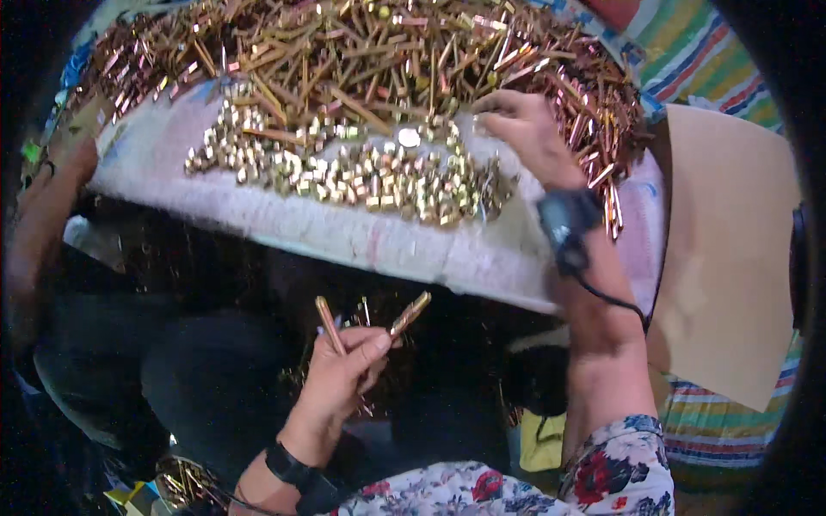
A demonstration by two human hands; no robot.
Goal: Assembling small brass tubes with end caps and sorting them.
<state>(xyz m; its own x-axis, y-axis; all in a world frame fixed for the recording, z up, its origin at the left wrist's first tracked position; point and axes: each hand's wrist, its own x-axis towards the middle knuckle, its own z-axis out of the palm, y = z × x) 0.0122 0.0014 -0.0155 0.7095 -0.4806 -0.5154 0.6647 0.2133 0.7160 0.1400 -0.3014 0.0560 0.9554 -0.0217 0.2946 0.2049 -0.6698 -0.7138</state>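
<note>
**Sorting brass pieces at a heaped surface**

The left hand (344, 365) is held low, off the near edge of the surface (284, 225), gripping two thin brass rods (329, 325) that fan upward from its fingers. The right hand (527, 133) reaches over the far right part of the surface — fingers pinched at the edge of the pile of small brass nuts (361, 168); what it pinches is too small to tell. Behind them lies a big heap of copper-coloured rods (387, 52). A tan cardboard sheet (731, 249) sits at the right edge.
</note>
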